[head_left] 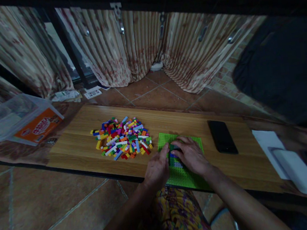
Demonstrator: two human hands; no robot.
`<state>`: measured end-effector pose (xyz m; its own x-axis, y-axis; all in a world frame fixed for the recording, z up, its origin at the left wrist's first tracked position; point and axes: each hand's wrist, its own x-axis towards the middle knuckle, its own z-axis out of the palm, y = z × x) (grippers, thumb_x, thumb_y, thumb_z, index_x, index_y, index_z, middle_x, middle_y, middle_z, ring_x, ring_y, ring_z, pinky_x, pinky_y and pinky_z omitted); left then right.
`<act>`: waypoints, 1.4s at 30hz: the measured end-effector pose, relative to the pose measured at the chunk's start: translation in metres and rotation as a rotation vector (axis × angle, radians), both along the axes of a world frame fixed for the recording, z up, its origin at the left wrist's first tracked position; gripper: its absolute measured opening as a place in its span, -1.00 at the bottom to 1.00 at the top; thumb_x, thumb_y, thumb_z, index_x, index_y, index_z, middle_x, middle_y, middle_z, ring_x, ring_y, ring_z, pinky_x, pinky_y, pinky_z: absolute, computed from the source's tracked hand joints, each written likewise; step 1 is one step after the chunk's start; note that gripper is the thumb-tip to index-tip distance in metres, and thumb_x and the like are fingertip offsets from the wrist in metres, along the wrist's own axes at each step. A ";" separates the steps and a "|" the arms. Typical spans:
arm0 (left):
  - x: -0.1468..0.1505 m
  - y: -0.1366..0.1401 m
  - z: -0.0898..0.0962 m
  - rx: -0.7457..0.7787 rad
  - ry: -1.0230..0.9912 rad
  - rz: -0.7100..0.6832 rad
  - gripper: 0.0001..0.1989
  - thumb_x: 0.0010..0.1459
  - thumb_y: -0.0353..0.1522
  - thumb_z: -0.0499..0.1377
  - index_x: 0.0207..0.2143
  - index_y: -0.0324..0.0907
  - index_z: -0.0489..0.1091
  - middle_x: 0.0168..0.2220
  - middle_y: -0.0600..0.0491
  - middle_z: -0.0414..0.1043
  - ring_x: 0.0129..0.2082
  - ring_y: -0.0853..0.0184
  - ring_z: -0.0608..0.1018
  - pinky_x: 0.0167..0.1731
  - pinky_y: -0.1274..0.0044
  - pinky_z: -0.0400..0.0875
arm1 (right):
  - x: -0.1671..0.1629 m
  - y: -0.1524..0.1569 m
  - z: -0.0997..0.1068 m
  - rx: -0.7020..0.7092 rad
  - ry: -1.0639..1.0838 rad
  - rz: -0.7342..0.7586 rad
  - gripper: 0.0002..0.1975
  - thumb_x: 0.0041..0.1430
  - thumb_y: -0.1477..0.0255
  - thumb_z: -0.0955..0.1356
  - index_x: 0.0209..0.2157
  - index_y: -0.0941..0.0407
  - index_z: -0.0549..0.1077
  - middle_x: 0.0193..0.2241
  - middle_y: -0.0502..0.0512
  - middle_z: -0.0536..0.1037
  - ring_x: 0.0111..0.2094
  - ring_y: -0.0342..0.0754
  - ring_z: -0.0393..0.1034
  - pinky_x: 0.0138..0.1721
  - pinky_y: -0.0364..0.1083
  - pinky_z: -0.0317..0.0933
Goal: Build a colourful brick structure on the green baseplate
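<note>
A bright green studded baseplate (189, 180) lies at the front edge of the wooden board. On its middle sits a low patch of blue, purple and dark green building bricks (177, 162), partly covered by my fingers. My left hand (156, 167) rests over the plate's left side, its closed fingers touching the left edge of that patch. From the right, my right hand (191, 155) curls over the patch with thumb and fingers bent onto the bricks. The fingertips hide exactly which brick each hand presses.
Left of the baseplate is a spread pile of loose multicoloured bricks (125, 138). A black phone (222, 137) lies to the right, with a white device (299, 171) beyond it. At far left stands a clear plastic box (19, 118). Striped curtains (143, 43) hang behind.
</note>
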<state>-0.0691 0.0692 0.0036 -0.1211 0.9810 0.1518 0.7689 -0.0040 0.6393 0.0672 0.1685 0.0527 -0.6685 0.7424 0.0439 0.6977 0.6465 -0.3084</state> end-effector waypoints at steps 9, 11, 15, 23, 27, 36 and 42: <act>0.001 -0.001 0.002 0.017 -0.031 0.016 -0.46 0.29 -0.43 -0.08 0.31 -0.17 -0.04 0.03 -0.05 0.45 -0.01 0.26 0.48 0.04 0.38 0.39 | -0.001 0.006 0.002 -0.068 -0.023 0.035 -0.76 0.19 0.34 0.34 -0.10 0.00 0.50 -0.04 0.14 0.46 0.01 0.11 0.30 0.04 0.12 0.15; 0.001 -0.001 0.004 0.023 -0.041 0.005 -0.45 0.28 -0.44 -0.08 0.31 -0.15 -0.06 0.04 -0.05 0.43 0.01 0.25 0.47 0.05 0.36 0.38 | 0.003 0.006 -0.005 -0.067 0.047 0.014 -0.70 0.18 0.31 0.34 -0.05 0.02 0.48 0.03 0.18 0.43 0.06 0.14 0.28 0.08 0.15 0.13; 0.001 -0.002 0.006 0.031 -0.046 -0.023 -0.43 0.26 -0.46 -0.08 0.32 -0.15 -0.06 0.06 -0.07 0.40 0.04 0.24 0.44 0.08 0.35 0.35 | 0.018 0.005 -0.026 -0.152 0.363 -0.103 -0.53 0.19 0.21 0.30 0.10 0.08 0.36 0.07 0.22 0.41 0.10 0.11 0.27 0.13 0.14 0.14; 0.009 0.001 0.010 0.003 0.139 -0.067 -0.32 0.06 -0.58 -0.01 0.28 -0.27 0.05 0.17 -0.12 0.29 0.14 0.18 0.34 0.15 0.36 0.26 | 0.033 0.003 -0.042 -0.210 0.686 -0.340 -0.65 0.24 0.21 0.21 -0.14 0.09 0.50 -0.11 0.17 0.50 -0.05 0.04 0.39 0.07 0.13 0.21; 0.012 0.003 0.009 -0.031 0.218 -0.075 -0.32 0.04 -0.57 -0.03 0.27 -0.32 0.07 0.20 -0.16 0.25 0.16 0.16 0.33 0.18 0.36 0.22 | 0.026 -0.002 -0.042 -0.153 0.670 -0.334 -0.69 0.25 0.27 0.21 -0.19 0.09 0.52 -0.12 0.18 0.48 -0.04 0.03 0.36 0.08 0.14 0.20; 0.016 0.009 0.018 -0.102 0.372 -0.091 -0.39 0.09 -0.55 -0.02 0.24 -0.37 0.14 0.16 -0.22 0.31 0.09 0.10 0.41 0.05 0.36 0.36 | 0.020 -0.012 -0.050 -0.019 0.550 -0.306 -0.66 0.29 0.33 0.18 -0.17 0.11 0.54 -0.08 0.20 0.49 0.01 0.06 0.29 0.08 0.12 0.17; 0.021 0.013 0.025 -0.089 0.400 -0.079 -0.46 0.12 -0.57 -0.04 0.20 -0.42 0.18 0.10 -0.27 0.35 0.02 0.09 0.47 -0.08 0.35 0.46 | 0.018 -0.013 -0.050 0.004 0.538 -0.294 -0.66 0.30 0.32 0.17 -0.16 0.10 0.54 -0.09 0.20 0.49 -0.02 0.06 0.29 0.05 0.11 0.17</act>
<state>-0.0480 0.0817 0.0285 0.0063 0.9963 0.0858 0.9561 -0.0311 0.2912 0.0853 0.1552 0.0023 -0.3188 0.8918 0.3212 0.5945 0.4520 -0.6650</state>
